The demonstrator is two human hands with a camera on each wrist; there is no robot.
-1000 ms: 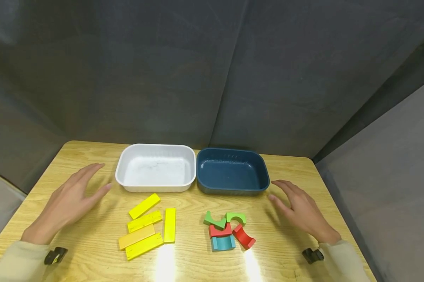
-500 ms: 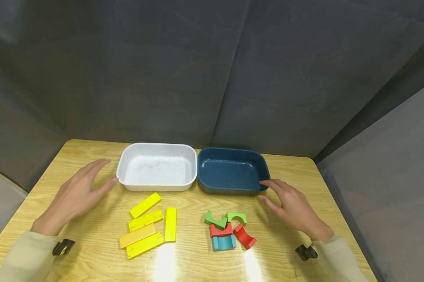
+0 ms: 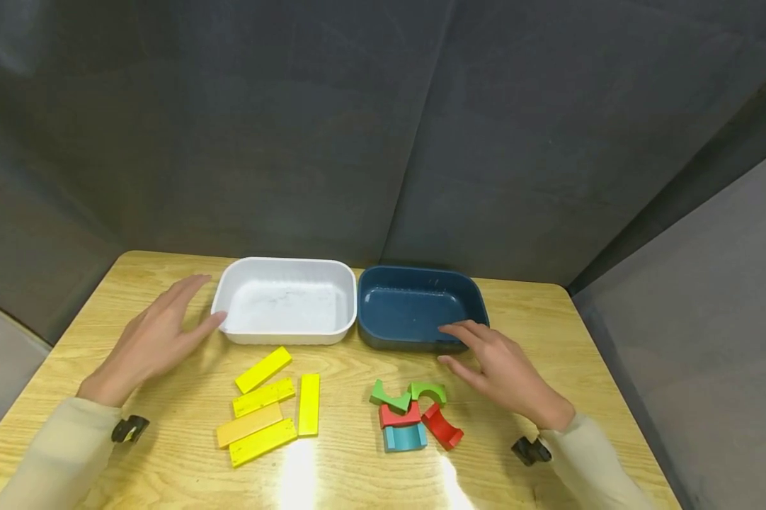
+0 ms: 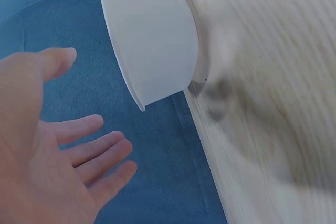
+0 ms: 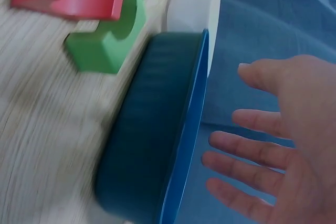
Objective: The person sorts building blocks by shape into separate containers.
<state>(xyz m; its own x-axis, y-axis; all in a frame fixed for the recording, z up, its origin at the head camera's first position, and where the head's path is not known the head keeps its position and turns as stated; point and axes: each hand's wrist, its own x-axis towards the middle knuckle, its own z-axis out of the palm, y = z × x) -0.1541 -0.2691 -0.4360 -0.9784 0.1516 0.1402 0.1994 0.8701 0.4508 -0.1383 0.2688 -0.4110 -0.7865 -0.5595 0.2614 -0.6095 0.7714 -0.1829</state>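
My left hand (image 3: 156, 340) hovers at the left end of a white bin (image 3: 287, 335), fingers spread and holding nothing; the left wrist view shows a gap between it and the bin's wall (image 4: 152, 35). Over the near right corner of a dark blue bin (image 3: 383, 340) is my right hand (image 3: 500, 368), its fingers loosely extended around nothing. In the right wrist view those fingers stay apart from the blue bin (image 5: 152, 114). Nearest to the right hand lie arch-shaped blocks: green (image 3: 427, 390), red (image 3: 442, 427) and blue (image 3: 405, 438). Several yellow blocks (image 3: 263, 398) lie before the white bin.
Both bins stand side by side at the back of the wooden table (image 3: 351, 474). A dark curtain (image 3: 294, 142) hangs behind it, and a grey panel (image 3: 708, 312) borders the right side. One orange-yellow block (image 3: 249, 425) lies among the yellow ones.
My left hand has moved right and farther back, up to the white bin. My right hand has moved left, from beside the blue bin to over its near corner. The blocks stay put.
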